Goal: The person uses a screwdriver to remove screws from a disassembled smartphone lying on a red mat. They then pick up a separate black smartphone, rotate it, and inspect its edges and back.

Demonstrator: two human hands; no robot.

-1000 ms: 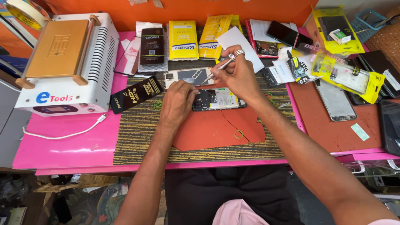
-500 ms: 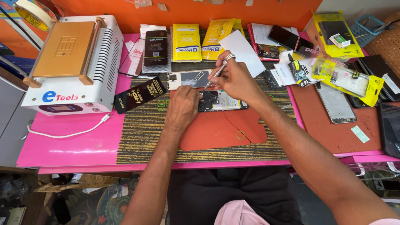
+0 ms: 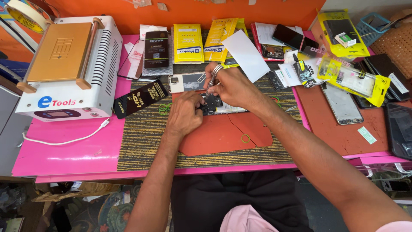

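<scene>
Along the back edge of the pink surface, against the orange wall, lies a row of packages: a dark rectangular box on the left, two flat yellow packets leaning side by side, a blank white card tilted over them, and farther right more yellow packets with clear windows. A long black packet with gold print lies slantwise near the left hand. At the far left stands a white machine with a tan plate on top and a blue and red label on its front; a white cable trails from it across the pink. At the middle, on a red mat laid over a striped woven mat, rests an opened phone. The left hand is curled shut over the phone's left end, pinning it down. The right hand is closed around a slim metal tool, its tip touching the phone. Another phone part lies just behind the hands. On the right, a brown mat carries a bare screen panel and dark panels at the edge. Open room lies on the pink at front left and on the woven mat's front strip; the right and back are crowded. Below the front edge, the person's dark lap shows, with clutter on the floor to the left.
</scene>
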